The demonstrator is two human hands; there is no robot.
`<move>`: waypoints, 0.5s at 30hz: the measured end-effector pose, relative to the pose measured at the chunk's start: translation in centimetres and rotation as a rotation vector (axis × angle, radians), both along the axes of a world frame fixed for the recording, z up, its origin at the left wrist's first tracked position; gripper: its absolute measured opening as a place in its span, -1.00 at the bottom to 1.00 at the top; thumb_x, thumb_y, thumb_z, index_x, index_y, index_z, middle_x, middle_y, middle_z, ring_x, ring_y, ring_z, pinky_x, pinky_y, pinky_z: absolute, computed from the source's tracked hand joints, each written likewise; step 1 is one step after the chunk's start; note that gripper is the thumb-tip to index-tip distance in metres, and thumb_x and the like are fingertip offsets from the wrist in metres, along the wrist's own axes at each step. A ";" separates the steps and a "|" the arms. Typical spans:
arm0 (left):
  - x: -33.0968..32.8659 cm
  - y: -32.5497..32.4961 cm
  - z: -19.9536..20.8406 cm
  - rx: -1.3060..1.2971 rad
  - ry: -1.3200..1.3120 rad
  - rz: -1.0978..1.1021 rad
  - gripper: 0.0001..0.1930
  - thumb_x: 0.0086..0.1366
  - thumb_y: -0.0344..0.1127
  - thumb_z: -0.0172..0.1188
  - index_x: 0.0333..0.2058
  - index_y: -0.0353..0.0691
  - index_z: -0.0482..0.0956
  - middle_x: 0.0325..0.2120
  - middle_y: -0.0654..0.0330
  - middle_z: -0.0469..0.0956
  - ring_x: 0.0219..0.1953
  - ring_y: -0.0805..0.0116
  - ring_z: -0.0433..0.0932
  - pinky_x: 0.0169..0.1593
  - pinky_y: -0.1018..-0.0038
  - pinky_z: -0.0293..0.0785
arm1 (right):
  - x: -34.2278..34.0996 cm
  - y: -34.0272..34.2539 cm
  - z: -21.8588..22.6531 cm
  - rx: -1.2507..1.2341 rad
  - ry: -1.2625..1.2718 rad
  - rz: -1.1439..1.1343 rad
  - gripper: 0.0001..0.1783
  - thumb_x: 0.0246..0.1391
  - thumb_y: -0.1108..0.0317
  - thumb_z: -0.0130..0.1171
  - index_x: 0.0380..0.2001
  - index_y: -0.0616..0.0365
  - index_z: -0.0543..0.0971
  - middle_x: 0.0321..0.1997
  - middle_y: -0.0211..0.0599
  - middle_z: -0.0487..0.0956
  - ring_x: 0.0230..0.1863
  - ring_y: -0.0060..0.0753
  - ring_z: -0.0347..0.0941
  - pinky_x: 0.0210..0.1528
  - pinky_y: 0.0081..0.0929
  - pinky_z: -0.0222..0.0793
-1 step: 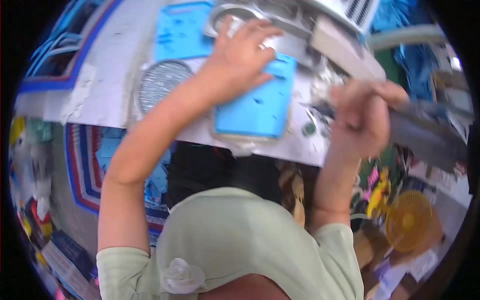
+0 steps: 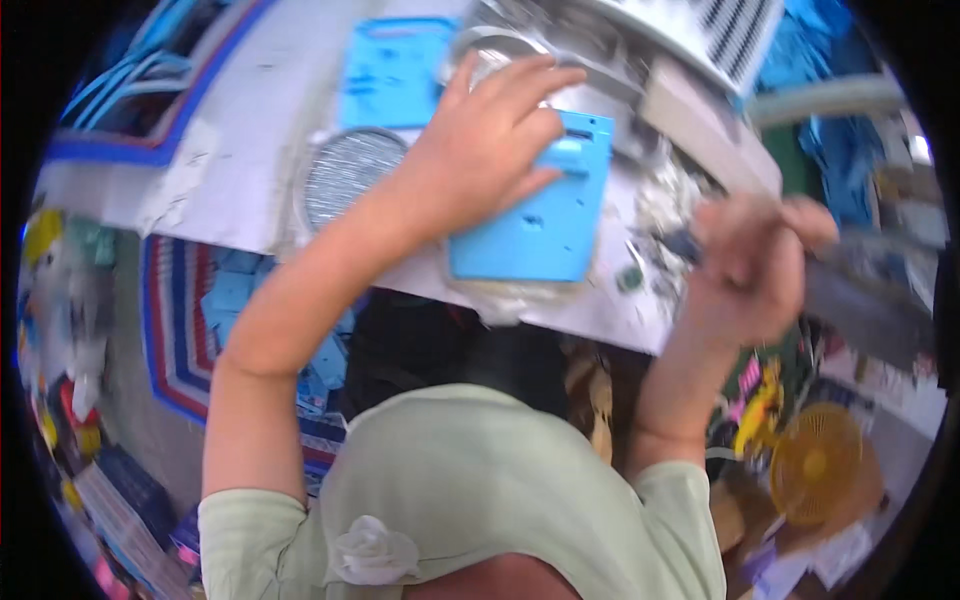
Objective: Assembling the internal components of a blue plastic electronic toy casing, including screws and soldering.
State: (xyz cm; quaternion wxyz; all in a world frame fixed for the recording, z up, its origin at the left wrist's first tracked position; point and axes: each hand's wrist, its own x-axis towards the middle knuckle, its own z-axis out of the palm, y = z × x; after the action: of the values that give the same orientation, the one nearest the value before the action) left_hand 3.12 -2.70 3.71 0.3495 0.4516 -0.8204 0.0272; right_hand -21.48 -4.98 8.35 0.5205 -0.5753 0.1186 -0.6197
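My left hand [image 2: 495, 140] lies over the upper left part of a light blue flat panel [image 2: 525, 240], its fingers stretched out and apart. The panel has small dark slots and holes and rests near the table's front edge on a pale, plastic-wrapped base [image 2: 505, 292]. Past the fingertips is a round metal dish [image 2: 500, 40], partly covered by my hand. To the right, my right hand [image 2: 755, 265] is raised and blurred, with curled fingers. A dark, thin tip [image 2: 680, 246] pokes out on its left side; what kind of tool it is cannot be made out.
A second blue panel [image 2: 395, 75] and a round disc wrapped in clear film [image 2: 352, 177] lie left of my left hand. Small scraps and a green piece [image 2: 630, 278] litter the table at right. A beige box [image 2: 708, 125] and a white slotted case [image 2: 705, 35] stand behind.
The whole view has shifted slightly, so everything sits a little lower and farther right. Both hands keep nearly the same pose.
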 end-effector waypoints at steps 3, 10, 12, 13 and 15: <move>9.2 9.4 0.7 -0.103 0.297 0.229 -0.60 0.17 -0.47 0.37 -0.04 -0.29 0.43 0.26 -0.10 0.37 0.23 -0.05 0.47 0.24 0.07 0.42 | -2.4 -0.2 2.3 -0.029 0.037 0.084 -0.75 0.31 0.31 0.12 -0.02 0.14 0.42 -0.63 -0.47 0.28 -0.60 -0.50 0.23 -0.38 -0.39 0.28; 24.9 53.1 -31.1 0.232 1.090 1.932 -0.42 0.33 -0.13 0.26 0.13 -0.50 0.40 0.08 -0.13 0.47 0.08 0.02 0.51 0.19 0.22 0.40 | 1.2 -2.5 -0.6 0.168 0.055 0.007 -0.83 0.28 0.42 0.10 -0.10 0.18 0.43 -0.63 -0.49 0.26 -0.64 -0.60 0.15 -0.49 -0.49 0.19; 22.6 51.3 -33.0 0.195 1.740 1.944 -0.31 0.30 -0.12 0.27 0.24 -0.52 0.33 0.19 -0.25 0.40 0.20 -0.12 0.45 0.29 0.13 0.33 | 1.1 -3.0 -0.6 0.161 0.084 -0.071 -0.83 0.27 0.45 0.09 -0.10 0.19 0.43 -0.62 -0.48 0.25 -0.65 -0.60 0.15 -0.51 -0.49 0.18; 22.6 49.4 -32.5 0.314 1.233 2.044 -0.30 0.30 -0.12 0.27 0.25 -0.51 0.32 0.21 -0.27 0.38 0.23 -0.15 0.42 0.31 0.11 0.30 | 1.6 -3.1 -0.4 0.172 0.072 -0.055 -0.82 0.26 0.46 0.10 -0.09 0.20 0.42 -0.62 -0.47 0.25 -0.64 -0.59 0.15 -0.52 -0.50 0.17; 23.2 42.6 -28.7 0.483 0.230 2.009 -0.28 0.30 -0.12 0.27 0.28 -0.49 0.30 0.26 -0.31 0.32 0.28 -0.19 0.36 0.34 0.07 0.26 | 1.8 -3.4 -0.1 0.153 0.093 -0.058 -0.82 0.26 0.46 0.10 -0.09 0.21 0.41 -0.61 -0.46 0.26 -0.64 -0.59 0.15 -0.50 -0.49 0.20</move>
State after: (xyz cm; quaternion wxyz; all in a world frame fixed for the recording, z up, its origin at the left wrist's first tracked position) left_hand 26.29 39.91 -25.01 0.1422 0.9849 -0.0117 0.0975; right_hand -19.67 -8.37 8.26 0.5387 -0.5584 0.2061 -0.5963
